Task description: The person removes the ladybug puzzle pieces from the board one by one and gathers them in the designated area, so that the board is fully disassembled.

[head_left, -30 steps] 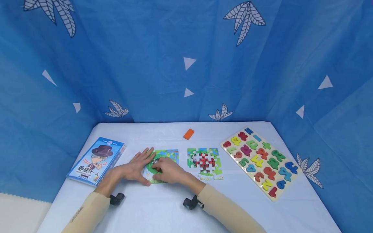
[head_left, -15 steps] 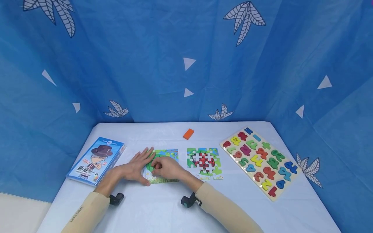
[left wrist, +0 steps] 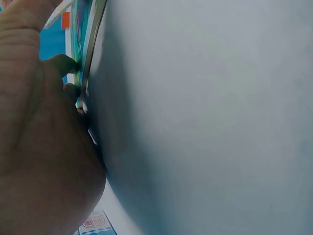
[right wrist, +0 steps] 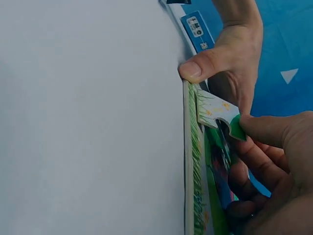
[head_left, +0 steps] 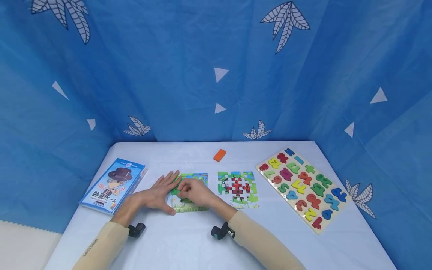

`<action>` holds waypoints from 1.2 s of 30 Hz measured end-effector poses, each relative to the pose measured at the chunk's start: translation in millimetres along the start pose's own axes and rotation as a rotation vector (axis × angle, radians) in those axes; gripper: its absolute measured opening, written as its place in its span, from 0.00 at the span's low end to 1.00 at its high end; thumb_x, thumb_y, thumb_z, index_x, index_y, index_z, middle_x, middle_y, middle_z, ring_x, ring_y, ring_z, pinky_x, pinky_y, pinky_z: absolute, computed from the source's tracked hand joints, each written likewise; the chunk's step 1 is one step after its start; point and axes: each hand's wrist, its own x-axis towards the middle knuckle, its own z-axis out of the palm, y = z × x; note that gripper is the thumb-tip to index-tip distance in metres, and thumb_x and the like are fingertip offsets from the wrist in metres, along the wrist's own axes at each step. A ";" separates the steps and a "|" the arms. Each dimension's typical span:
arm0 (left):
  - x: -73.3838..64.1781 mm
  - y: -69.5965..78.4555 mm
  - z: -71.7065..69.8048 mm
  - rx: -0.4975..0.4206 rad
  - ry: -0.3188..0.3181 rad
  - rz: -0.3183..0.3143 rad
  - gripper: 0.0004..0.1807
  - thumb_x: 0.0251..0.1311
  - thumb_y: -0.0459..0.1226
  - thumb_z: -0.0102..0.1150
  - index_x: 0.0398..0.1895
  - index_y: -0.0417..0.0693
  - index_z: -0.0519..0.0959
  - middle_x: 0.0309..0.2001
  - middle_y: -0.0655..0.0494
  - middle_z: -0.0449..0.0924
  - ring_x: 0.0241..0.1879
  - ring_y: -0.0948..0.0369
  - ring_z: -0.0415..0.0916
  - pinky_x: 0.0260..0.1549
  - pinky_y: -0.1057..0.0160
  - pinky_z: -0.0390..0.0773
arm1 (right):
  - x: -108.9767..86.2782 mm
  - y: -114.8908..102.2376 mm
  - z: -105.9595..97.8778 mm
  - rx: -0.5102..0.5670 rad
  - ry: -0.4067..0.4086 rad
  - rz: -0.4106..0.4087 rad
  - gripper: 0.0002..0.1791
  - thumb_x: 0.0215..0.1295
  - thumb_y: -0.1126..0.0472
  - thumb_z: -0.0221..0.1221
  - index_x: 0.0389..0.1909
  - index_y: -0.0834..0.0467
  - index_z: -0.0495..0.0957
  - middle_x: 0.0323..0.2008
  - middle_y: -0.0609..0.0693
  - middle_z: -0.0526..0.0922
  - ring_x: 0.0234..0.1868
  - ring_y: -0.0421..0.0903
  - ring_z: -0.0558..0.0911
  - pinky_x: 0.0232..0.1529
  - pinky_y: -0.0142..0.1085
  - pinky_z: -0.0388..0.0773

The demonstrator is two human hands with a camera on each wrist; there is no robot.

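Observation:
A puzzle board point(head_left: 197, 208) with a green grassy picture lies in the middle left of the table, its centre hidden under my hands. My left hand point(head_left: 158, 193) spreads its fingers over the board's left side; in the right wrist view its thumb touches the near corner. My right hand point(head_left: 197, 193) pinches a puzzle piece point(right wrist: 215, 106) between thumb and fingers. That piece, white and green with grass and small yellow-orange flowers, tilts up from the board. Right of the board lie joined ladybug puzzle pieces point(head_left: 237, 188), with gaps along the lower edge.
A blue game box point(head_left: 113, 185) stands at the left. Toward the back lies an orange block point(head_left: 219, 155). A wooden board of coloured number shapes point(head_left: 303, 187) fills the right side. Blue cloth point(head_left: 189, 75) hangs behind the table.
The right hand has shifted slightly up over the board, its fingers drawing together in a pinch. The left hand keeps its place. The ladybug pieces have not moved.

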 end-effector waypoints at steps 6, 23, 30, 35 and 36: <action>0.2 0.8 -0.3 0.006 0.008 0.002 0.72 0.41 0.65 0.75 0.81 0.44 0.44 0.82 0.43 0.31 0.79 0.41 0.26 0.74 0.35 0.34 | -5.7 7.4 -15.1 0.081 0.025 -0.010 0.04 0.68 0.57 0.64 0.40 0.52 0.81 0.28 0.40 0.83 0.28 0.38 0.81 0.31 0.29 0.77; 0.4 2.4 1.5 0.029 0.019 -0.003 0.72 0.39 0.65 0.75 0.81 0.43 0.45 0.82 0.43 0.31 0.79 0.41 0.28 0.74 0.36 0.36 | -57.2 27.8 -88.8 0.038 0.066 0.076 0.03 0.69 0.58 0.64 0.39 0.53 0.81 0.30 0.46 0.83 0.28 0.46 0.77 0.26 0.33 0.68; 0.0 0.6 2.6 0.025 0.026 0.000 0.72 0.39 0.65 0.75 0.81 0.43 0.45 0.82 0.43 0.31 0.79 0.41 0.28 0.74 0.36 0.35 | -75.2 43.5 -103.4 -0.031 0.031 0.148 0.03 0.67 0.57 0.66 0.35 0.50 0.81 0.27 0.45 0.82 0.27 0.41 0.75 0.27 0.32 0.71; 0.1 -0.5 3.6 0.024 0.027 -0.005 0.72 0.38 0.65 0.75 0.81 0.43 0.45 0.82 0.44 0.31 0.79 0.41 0.28 0.74 0.36 0.35 | -82.4 52.2 -106.8 -0.085 0.014 0.153 0.03 0.66 0.58 0.67 0.33 0.49 0.81 0.26 0.43 0.82 0.27 0.42 0.77 0.27 0.32 0.73; 0.2 -0.7 3.8 0.024 0.026 -0.007 0.72 0.39 0.65 0.75 0.81 0.44 0.45 0.82 0.44 0.31 0.79 0.42 0.27 0.74 0.36 0.35 | -83.4 53.0 -107.0 -0.091 0.014 0.156 0.04 0.66 0.58 0.67 0.33 0.50 0.81 0.26 0.43 0.82 0.27 0.42 0.77 0.26 0.32 0.73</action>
